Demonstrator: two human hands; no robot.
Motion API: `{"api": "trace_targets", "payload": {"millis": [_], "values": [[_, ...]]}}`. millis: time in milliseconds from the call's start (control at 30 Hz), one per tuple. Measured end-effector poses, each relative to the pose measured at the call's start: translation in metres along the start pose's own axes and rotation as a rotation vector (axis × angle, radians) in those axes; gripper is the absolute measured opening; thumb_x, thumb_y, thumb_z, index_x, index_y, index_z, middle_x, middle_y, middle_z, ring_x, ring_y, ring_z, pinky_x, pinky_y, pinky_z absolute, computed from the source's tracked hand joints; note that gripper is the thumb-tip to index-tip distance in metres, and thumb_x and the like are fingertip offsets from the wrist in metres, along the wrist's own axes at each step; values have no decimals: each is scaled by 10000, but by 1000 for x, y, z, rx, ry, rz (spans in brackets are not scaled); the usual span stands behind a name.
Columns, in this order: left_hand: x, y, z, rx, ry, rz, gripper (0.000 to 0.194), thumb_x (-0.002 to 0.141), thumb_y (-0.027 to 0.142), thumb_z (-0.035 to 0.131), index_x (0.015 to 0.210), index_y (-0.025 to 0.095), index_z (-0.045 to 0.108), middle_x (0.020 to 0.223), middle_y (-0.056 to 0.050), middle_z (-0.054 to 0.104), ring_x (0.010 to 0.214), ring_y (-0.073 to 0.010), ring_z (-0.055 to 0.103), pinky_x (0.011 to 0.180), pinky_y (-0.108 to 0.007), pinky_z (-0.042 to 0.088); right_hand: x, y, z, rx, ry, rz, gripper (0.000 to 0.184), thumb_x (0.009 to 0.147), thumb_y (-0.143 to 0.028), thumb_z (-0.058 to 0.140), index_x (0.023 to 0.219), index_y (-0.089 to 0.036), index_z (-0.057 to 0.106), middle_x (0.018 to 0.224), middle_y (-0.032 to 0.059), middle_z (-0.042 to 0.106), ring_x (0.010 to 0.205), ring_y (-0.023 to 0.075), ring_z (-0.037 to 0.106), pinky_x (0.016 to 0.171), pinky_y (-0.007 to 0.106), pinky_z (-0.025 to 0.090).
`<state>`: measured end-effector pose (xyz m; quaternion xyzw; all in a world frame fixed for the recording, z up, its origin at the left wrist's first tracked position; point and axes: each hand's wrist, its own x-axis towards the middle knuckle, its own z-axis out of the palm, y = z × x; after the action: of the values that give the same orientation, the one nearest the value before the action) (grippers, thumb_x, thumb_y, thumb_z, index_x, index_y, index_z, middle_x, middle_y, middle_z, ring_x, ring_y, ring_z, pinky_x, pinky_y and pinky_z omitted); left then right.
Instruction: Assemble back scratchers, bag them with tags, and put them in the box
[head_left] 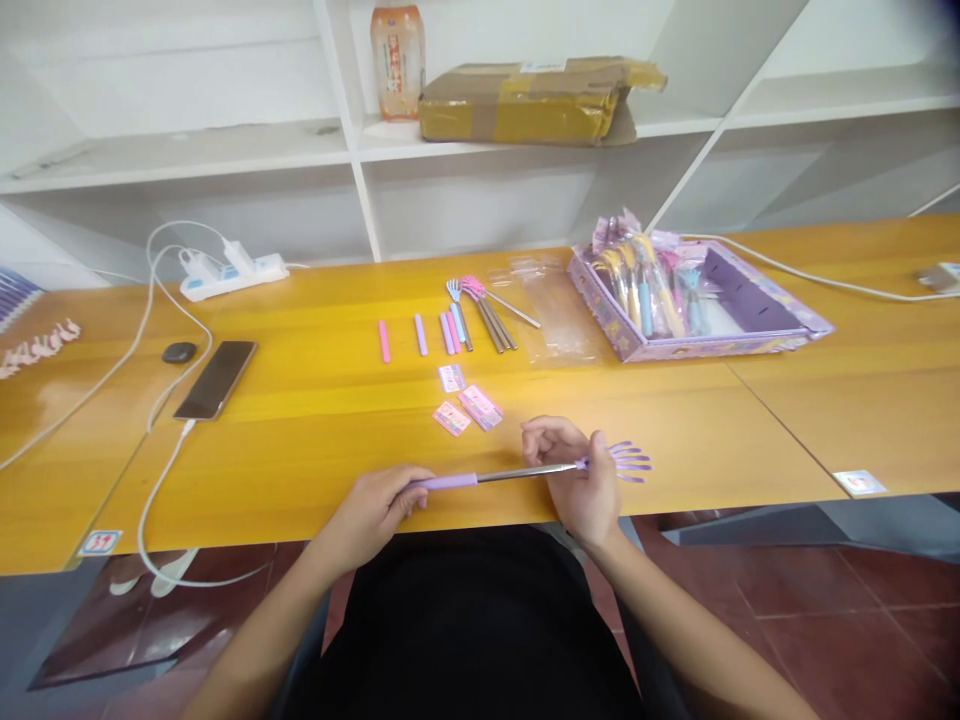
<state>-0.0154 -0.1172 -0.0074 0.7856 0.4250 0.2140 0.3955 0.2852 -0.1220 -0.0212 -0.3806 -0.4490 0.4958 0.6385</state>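
Note:
A back scratcher [525, 472] with a lilac handle, a metal rod and a purple claw head lies level between my hands, above the table's front edge. My left hand [382, 508] is closed round the end of its handle. At the other end my right hand [581, 480] holds the rod near the claw under the thumb, its fingers curled. Beyond my hands lie several small printed cards [481, 407]. Further back are loose pink and purple handle sleeves [421, 335] and several metal rods with pink and blue claw heads [491, 315].
A purple display box [712, 345] with wrapped back scratchers stands at the back right, beside clear plastic bags [555, 320]. On the left are a phone [216, 380] on a white cable, a small black object [179, 352] and a power strip [236, 277]. A taped carton [525, 100] sits on the shelf.

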Motion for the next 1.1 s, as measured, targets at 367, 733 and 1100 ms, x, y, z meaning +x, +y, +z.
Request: {"api": "trace_targets", "payload": {"millis": [367, 733, 1100], "values": [[-4, 0, 1, -23, -3, 17, 286, 1164, 376, 467, 1182, 250, 723, 884, 22, 731, 630, -96, 568, 703, -237, 472, -9, 2, 10, -200, -140, -16, 754, 1128, -672, 128, 1303, -280, 748, 1023, 89, 711, 947, 286, 651, 908, 460, 510], [-4, -2, 2, -32, -29, 25, 265, 1164, 369, 479, 1207, 253, 713, 915, 13, 739, 778, -127, 644, 802, -255, 492, -25, 28, 22, -361, -185, 41, 802, 1114, -686, 35, 1521, -301, 608, 1153, 102, 722, 1007, 295, 665, 937, 490, 532], [-1, 4, 2, -34, -59, 4, 257, 1160, 363, 471, 1170, 247, 700, 939, 6, 740, 840, -150, 668, 832, -271, 499, -24, 26, 23, -369, -208, 60, 726, 1140, -616, 59, 1525, -335, 606, 1210, 87, 726, 1051, 284, 659, 951, 477, 523]]}}
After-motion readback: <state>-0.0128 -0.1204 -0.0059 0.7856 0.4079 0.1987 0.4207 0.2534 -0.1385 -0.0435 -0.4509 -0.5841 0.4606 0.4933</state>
